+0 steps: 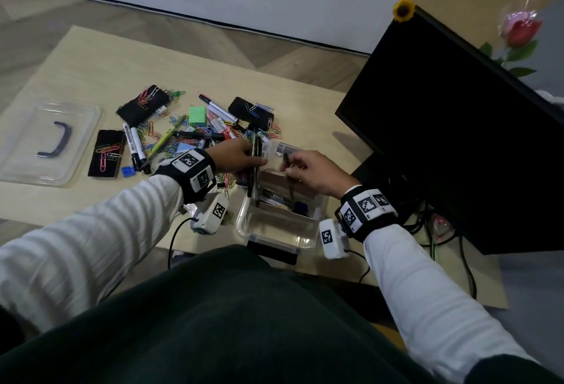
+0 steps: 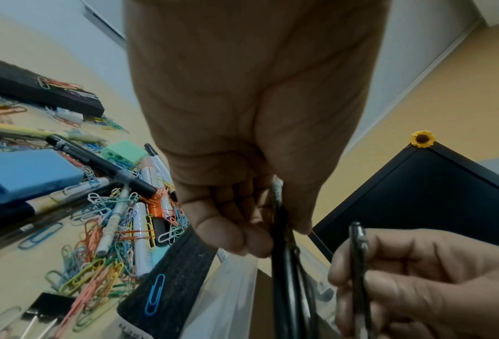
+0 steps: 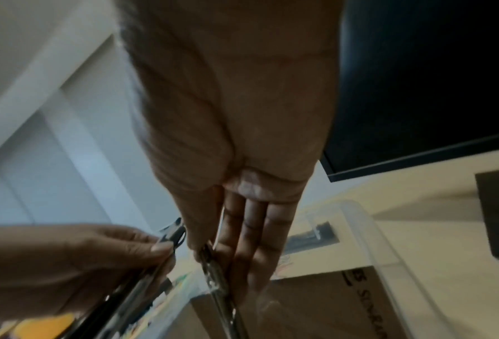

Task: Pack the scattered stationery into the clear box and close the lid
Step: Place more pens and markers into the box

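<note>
Pens going in now: the left hand (image 1: 244,156) is gripping a bundle of dark pens (image 1: 254,170), the right hand (image 1: 308,171) pinching one pen (image 1: 288,179), all over the clear box (image 1: 274,225) on the tabletop (image 1: 91,57). Next, probably lowering them flat inside.

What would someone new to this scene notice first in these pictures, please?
Probably the two hands meeting over the open clear box at the table's near edge: the left hand grips a bundle of dark pens, the right hand pinches a single pen. Behind them lies a heap of coloured paper clips, with the clear lid at far left.
</note>
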The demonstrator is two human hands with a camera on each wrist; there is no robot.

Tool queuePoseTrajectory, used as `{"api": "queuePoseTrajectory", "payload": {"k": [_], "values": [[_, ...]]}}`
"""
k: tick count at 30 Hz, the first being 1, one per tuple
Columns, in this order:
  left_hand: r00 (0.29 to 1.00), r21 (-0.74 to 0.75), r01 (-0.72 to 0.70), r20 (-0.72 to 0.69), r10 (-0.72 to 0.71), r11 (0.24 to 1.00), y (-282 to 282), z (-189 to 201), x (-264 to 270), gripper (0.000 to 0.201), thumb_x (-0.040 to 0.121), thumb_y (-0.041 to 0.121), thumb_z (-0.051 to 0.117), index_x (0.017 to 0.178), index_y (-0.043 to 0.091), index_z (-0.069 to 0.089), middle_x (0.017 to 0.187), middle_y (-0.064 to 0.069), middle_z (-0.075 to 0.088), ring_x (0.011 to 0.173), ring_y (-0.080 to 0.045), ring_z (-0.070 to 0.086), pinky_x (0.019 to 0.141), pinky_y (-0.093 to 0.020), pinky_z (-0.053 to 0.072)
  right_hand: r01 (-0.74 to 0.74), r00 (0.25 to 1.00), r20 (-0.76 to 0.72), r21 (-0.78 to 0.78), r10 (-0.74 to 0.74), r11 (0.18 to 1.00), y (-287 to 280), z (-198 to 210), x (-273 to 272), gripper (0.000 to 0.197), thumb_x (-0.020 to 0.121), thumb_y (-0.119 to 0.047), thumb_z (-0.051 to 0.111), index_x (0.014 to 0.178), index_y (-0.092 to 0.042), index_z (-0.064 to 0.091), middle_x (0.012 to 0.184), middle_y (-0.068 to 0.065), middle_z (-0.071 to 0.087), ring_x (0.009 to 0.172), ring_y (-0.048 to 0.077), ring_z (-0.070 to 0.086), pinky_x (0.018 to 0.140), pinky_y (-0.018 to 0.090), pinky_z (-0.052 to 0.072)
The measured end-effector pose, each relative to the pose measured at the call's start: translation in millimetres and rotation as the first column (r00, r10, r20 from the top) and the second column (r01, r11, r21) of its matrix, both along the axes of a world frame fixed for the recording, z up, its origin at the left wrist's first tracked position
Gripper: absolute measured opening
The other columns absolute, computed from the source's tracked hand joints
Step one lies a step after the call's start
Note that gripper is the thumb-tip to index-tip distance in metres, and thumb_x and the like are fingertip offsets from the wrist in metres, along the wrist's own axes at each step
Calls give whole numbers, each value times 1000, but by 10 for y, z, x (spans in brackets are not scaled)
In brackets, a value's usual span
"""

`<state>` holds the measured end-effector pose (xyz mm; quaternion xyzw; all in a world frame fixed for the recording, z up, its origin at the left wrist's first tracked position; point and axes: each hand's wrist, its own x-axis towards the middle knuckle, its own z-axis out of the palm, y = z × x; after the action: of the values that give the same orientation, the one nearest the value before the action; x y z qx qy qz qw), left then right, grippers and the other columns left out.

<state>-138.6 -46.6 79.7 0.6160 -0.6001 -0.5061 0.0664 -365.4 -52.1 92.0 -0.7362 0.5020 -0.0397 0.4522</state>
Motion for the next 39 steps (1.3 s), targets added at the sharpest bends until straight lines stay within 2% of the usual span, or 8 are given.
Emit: {"api": "queuePoseTrajectory", "payload": {"k": [4,7,13,18,28,34,37,39], "values": [[1000,-25,-15,16,15,1000,39,-21,-6,38,94,44,55,87,7,62,83,-11,71,69,-20,69,66,-29,56,-233,951,-215,-35,220,972,107,-48,123,17,98,-21,59,113,-17,65,109,2,66,99,20,62,81,32,47],[999,2,-33,4,33,999,73,-54,17,44,93,43,57,95,0,63,84,-13,73,74,-26,72,76,-39,60,-357,875,-366,-47,316,933,147,-194,220,28,98,-17,57,125,-14,62,117,9,65,104,26,60,78,27,38],[999,29,-34,-8,34,999,153,-65,76,45,94,41,57,99,-3,64,85,-17,73,75,-31,72,74,-41,60,-394,773,-517,64,368,917,148,-494,364,30,98,-20,57,126,-7,61,118,13,66,105,30,62,75,27,39],[997,44,-66,-46,68,997,199,-38,65,40,95,34,58,100,-6,63,87,-19,72,77,-32,72,75,-41,60,-409,728,-550,131,409,903,127,-698,474,28,96,-18,56,121,-10,66,115,14,67,98,32,63,81,32,47],[988,59,-100,-112,106,993,203,-51,-12,38,93,35,60,99,-2,65,90,-17,73,79,-28,72,74,-36,60,-391,741,-523,174,421,904,67,-760,419,22,94,-12,59,111,-13,73,111,11,70,96,30,63,77,27,40],[982,75,-129,-132,138,989,186,-77,-55,34,93,33,60,100,-1,64,92,-17,72,77,-27,71,74,-36,60,-384,727,-537,200,429,901,109,-695,450,25,94,-5,53,114,-4,68,113,16,67,94,31,60,75,29,37],[985,70,-118,-116,126,991,180,-77,-64,34,94,32,59,101,-1,64,91,-15,71,70,-21,69,65,-26,59,-403,699,-555,214,450,890,123,-647,482,25,94,-4,52,113,-1,67,114,17,67,99,33,61,76,29,38],[989,62,-102,-97,108,993,169,-74,-66,35,95,33,59,100,-1,65,90,-16,71,72,-23,70,69,-30,60,-407,686,-568,221,456,886,133,-633,502,24,96,-6,52,113,0,67,115,18,66,97,34,60,78,30,38]]}}
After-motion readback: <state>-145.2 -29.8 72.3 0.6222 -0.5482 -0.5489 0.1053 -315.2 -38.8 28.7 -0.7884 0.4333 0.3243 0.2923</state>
